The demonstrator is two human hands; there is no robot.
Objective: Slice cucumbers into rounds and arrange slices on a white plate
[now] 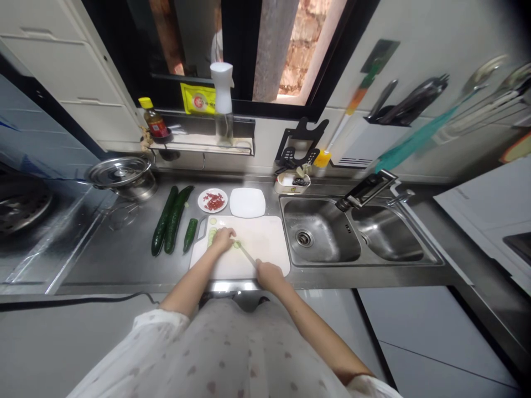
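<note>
My right hand (269, 275) grips the handle of a knife (248, 255), its blade pointing up and left across a white cutting board (265, 237). The blade's tip is at a pale green cucumber slice (237, 244). My left hand (224, 239) is closed, with its fingertips at that slice; the exact hold is too small to see clearly. More cucumber slices (213, 231) lie along the board's left side, partly hidden by my left hand. Left of the board lies a short piece of cucumber (190, 234), beside two long whole cucumbers (164, 221).
Behind the board are a small plate of chopped red pieces (213, 200) and a white square plate (248, 202). A double sink (323, 226) with a faucet (365, 190) lies right. A lidded steel pot (124, 177) stands back left, near the stove (25, 207).
</note>
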